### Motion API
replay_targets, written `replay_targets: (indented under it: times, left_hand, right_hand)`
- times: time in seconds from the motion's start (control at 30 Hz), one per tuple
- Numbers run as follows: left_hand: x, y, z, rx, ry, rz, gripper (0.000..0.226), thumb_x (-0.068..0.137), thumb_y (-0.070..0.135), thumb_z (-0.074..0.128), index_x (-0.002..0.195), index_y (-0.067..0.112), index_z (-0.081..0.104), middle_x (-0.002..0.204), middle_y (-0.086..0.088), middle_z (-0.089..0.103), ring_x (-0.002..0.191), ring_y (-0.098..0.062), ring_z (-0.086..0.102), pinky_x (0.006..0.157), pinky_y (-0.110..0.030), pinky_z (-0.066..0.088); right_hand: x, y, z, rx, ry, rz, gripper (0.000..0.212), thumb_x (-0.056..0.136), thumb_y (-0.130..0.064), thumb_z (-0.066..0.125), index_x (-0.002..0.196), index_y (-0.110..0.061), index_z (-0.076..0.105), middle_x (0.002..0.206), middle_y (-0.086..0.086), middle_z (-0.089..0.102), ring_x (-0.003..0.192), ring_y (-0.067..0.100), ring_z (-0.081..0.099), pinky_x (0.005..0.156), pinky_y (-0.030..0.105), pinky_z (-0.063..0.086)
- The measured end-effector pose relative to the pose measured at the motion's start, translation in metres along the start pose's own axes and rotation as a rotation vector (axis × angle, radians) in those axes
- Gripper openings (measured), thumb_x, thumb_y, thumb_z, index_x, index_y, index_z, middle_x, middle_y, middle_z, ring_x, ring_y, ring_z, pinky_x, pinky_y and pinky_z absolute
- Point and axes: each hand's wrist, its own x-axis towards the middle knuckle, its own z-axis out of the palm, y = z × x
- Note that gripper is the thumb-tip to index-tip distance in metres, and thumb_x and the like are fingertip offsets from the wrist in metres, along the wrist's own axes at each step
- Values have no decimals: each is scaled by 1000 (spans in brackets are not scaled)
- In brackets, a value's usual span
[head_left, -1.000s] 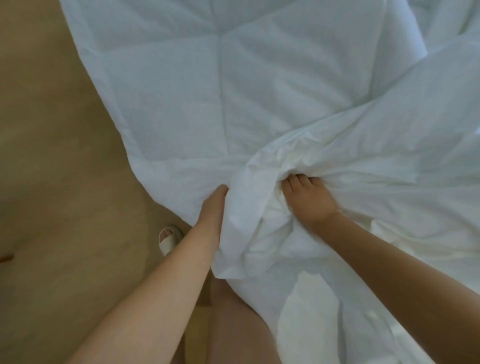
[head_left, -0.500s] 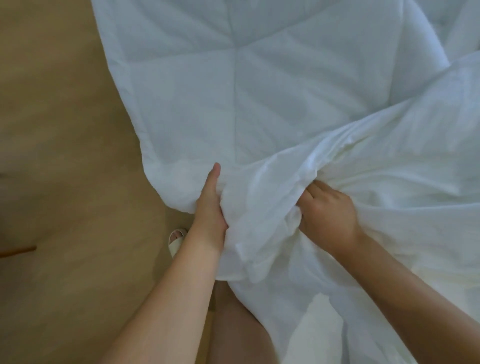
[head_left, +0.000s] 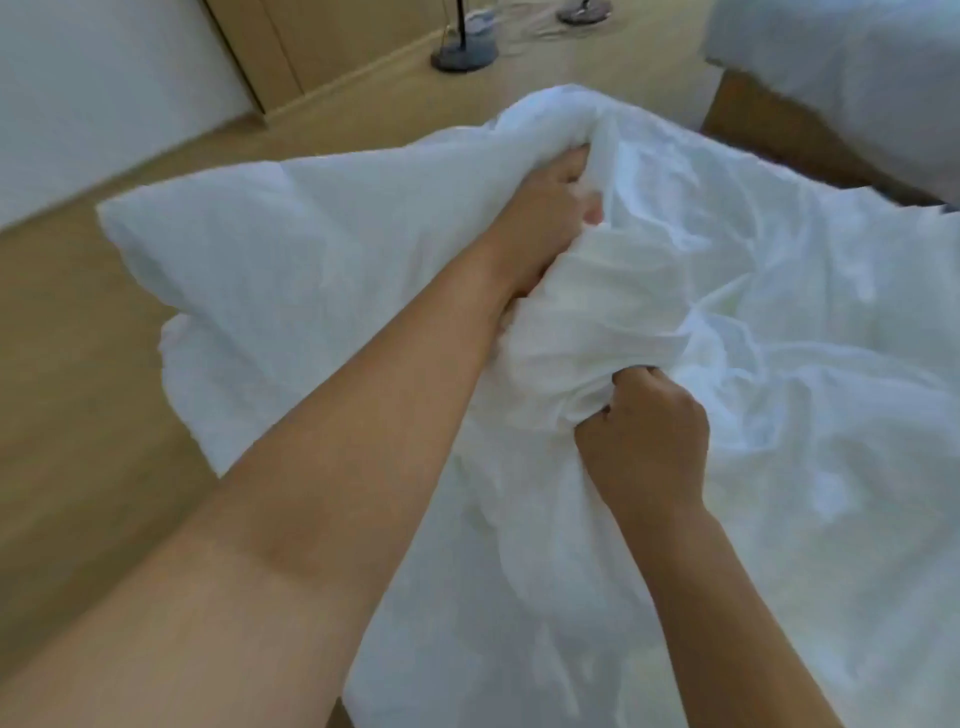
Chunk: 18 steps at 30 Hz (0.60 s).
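Note:
A white quilted duvet (head_left: 291, 270) lies spread over the wooden floor, and a thin white cover (head_left: 779, 322) is bunched over its right part. My left hand (head_left: 545, 218) reaches far forward and grips a raised bunch of white fabric; its fingertips are buried in the folds. My right hand (head_left: 644, 441) is closer to me, fisted round a gathered fold of the cover. The fabric between both hands is crumpled into a ridge.
Wooden floor (head_left: 78, 364) runs along the left. A white wall (head_left: 104, 78) and wooden door panels stand at the back left. A round lamp base (head_left: 465, 54) sits at the back. A bed with white bedding (head_left: 852, 67) stands at the back right.
The view has tilted up from the floor toward the room. My left hand has moved forward along the fabric and closed on it. My right hand keeps its grip, nearer to me.

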Motion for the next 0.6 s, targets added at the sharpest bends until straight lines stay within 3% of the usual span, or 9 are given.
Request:
replay_targets:
  times: [0.1, 0.2, 0.3, 0.4, 0.5, 0.6]
  left_hand:
    - [18, -2, 27, -39, -216, -23, 38, 74, -11, 44, 95, 13, 65, 84, 2, 61, 69, -8, 54, 56, -11, 43]
    - [28, -53, 27, 130, -345, -158, 28, 80, -7, 43, 93, 10, 60, 91, -4, 57, 76, -13, 52, 63, -16, 41]
    - [34, -119, 1, 393, -408, -316, 15, 91, 8, 50, 98, 15, 62, 99, 3, 58, 85, -12, 53, 71, -22, 42]
    - [41, -172, -31, 650, -443, -380, 29, 97, 17, 49, 125, 9, 55, 106, 4, 50, 99, -14, 48, 79, -19, 33]
    - [55, -200, -58, 854, -502, -444, 41, 97, 24, 50, 133, 4, 49, 127, -6, 53, 122, -27, 47, 91, -28, 33]
    - [55, -208, -86, 738, -616, -365, 54, 93, 44, 51, 141, 20, 43, 142, 0, 44, 121, -18, 45, 89, -25, 31]
  right_hand:
    - [-3, 19, -4, -29, 54, 76, 46, 49, 17, 59, 49, -17, 29, 40, 8, 37, 41, 15, 23, 46, 10, 9]
    - [-24, 39, 15, -68, 24, 143, 26, 46, 17, 57, 48, -5, 43, 41, 10, 44, 41, 16, 25, 44, 11, 8]
    - [-40, 51, 49, -103, -28, 211, 45, 42, 19, 65, 51, -14, 37, 41, 9, 47, 37, 19, 29, 40, 16, 9]
    - [-47, 49, 86, -189, -98, 193, 38, 38, 13, 75, 49, -10, 47, 43, 6, 50, 33, 24, 43, 42, 19, 19]
    - [-51, 40, 121, -224, -161, 178, 27, 44, 8, 78, 57, -6, 59, 47, 7, 56, 38, 27, 54, 37, 22, 30]
    - [-49, 26, 150, -279, -231, 211, 30, 39, 6, 79, 62, -2, 63, 47, 9, 56, 37, 29, 54, 33, 26, 38]
